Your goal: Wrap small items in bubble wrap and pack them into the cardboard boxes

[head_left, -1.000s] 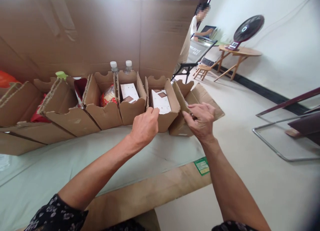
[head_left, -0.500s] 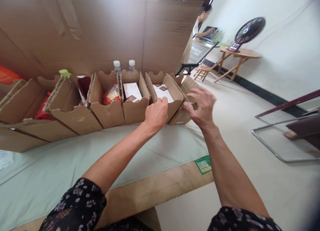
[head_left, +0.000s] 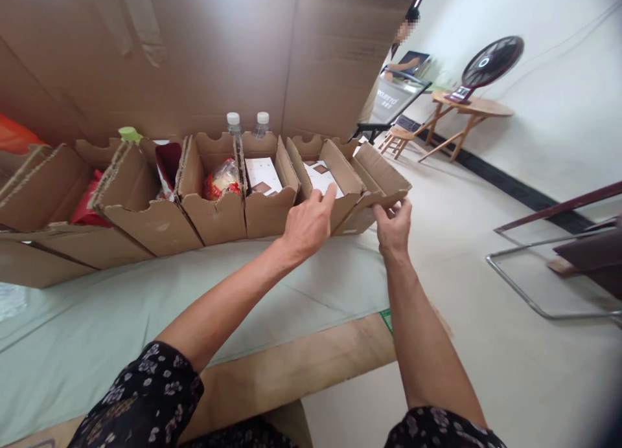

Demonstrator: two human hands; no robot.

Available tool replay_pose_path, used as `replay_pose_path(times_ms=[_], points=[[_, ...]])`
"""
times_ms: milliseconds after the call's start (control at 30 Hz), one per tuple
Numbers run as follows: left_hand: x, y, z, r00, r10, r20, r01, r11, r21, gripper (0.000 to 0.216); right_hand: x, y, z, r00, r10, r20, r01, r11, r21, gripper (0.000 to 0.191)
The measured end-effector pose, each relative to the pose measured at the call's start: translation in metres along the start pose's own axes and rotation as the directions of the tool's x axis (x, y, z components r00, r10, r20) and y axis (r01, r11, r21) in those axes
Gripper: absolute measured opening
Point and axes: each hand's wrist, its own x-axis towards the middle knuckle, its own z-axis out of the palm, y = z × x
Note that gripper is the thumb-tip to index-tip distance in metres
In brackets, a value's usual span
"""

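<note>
a tall cardboard sheet [head_left: 194,53] stood along the back of the table [head_left: 121,318], which was covered in pale green cloth. in front of it ran a row of cardboard trays [head_left: 214,215] with scalloped rims, open at the top and packed side by side.

the end tray [head_left: 383,173] sat at the right of the row, at the table's corner, with its outer wall splayed outward. the person's right hand [head_left: 393,228] was under that wall's front edge. its fingers were bunched and pinched the cardboard between fingertips and thumb.

the left hand [head_left: 306,224] rested on the front rim of the neighbouring tray [head_left: 346,176]. its fingers were stretched out and close together, gripping nothing, and the forefinger's tip was at the rim, just beside the white box [head_left: 321,175] lying in that tray.

a second white box [head_left: 262,175] with brown squares lay in the next tray to the left, and a red snack packet [head_left: 221,182] in the one after it. two water bottles [head_left: 234,121] with white caps stood behind those trays, against the sheet. a green cap [head_left: 129,134] poked up further left.

across the room a black fan [head_left: 490,59] stood on a round side table [head_left: 473,105], and another person sat near it, mostly hidden by the sheet. a bent metal frame [head_left: 534,286] lay on the floor to the right.
</note>
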Motion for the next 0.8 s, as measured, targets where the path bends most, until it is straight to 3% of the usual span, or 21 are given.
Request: replay_pose_path(times_ms=[100, 200, 267, 333, 433, 500, 600, 700, 800], points=[[-0.04, -0.011, 0.009, 0.988, 0.095, -0.118, -0.108, 0.988, -0.113, 0.067, -0.005, 0.003, -0.011, 0.998, 0.005, 0.061, -0.006, 1.0, 0.008, 0.078], [-0.11, -0.034, 0.026, 0.979, 0.108, -0.172, -0.143, 0.967, -0.212, 0.063, -0.026, -0.011, -0.027, 0.998, -0.033, -0.048, 0.026, 0.991, -0.131, 0.076], [-0.163, -0.053, 0.037, 0.983, 0.061, -0.176, -0.097, 0.974, -0.204, 0.061, -0.043, -0.034, -0.031, 0.983, -0.158, -0.092, 0.13, 0.958, -0.256, 0.065], [-0.211, -0.072, 0.044, 0.989, 0.0, -0.145, -0.022, 0.988, -0.15, 0.058, -0.056, -0.064, -0.025, 0.961, -0.273, 0.029, 0.268, 0.907, -0.325, 0.055], [-0.262, -0.092, 0.05, 0.99, -0.067, -0.124, 0.056, 0.995, -0.088, 0.055, -0.056, -0.102, 0.0, 0.903, -0.281, 0.325, 0.393, 0.844, -0.364, 0.059], [-0.279, -0.097, 0.052, 0.988, -0.076, -0.135, 0.068, 0.996, -0.063, 0.05, -0.046, -0.115, 0.019, 0.867, -0.22, 0.448, 0.424, 0.797, -0.429, 0.051], [-0.286, -0.098, 0.055, 0.979, -0.085, -0.187, 0.077, 0.996, -0.049, 0.039, -0.035, -0.12, 0.033, 0.848, -0.146, 0.51, 0.417, 0.778, -0.471, 0.023], [-0.285, -0.097, 0.054, 0.969, -0.106, -0.223, 0.095, 0.994, -0.058, 0.035, -0.047, -0.121, 0.019, 0.85, -0.157, 0.503, 0.381, 0.842, -0.382, 0.02], [-0.284, -0.097, 0.051, 0.971, -0.1, -0.219, 0.085, 0.993, -0.08, 0.033, -0.087, -0.13, -0.014, 0.868, -0.153, 0.473, 0.336, 0.882, -0.332, 0.02]])
